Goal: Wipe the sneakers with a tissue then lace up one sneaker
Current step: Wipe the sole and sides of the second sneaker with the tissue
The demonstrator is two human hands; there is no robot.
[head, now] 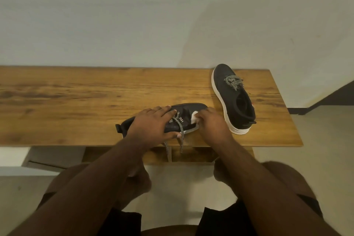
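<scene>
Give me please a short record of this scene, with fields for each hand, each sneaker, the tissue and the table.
left hand: flat on the near sneaker, steadying it
right hand: holds the tissue against the near sneaker
tissue: white, at the toe end
near sneaker: black, lying on its side, laces loose, hanging over the table edge
far sneaker: black, white sole, upright, untouched
table: wooden

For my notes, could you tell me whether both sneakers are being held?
No, the left hand holds the near sneaker; the far sneaker lies untouched.
</scene>
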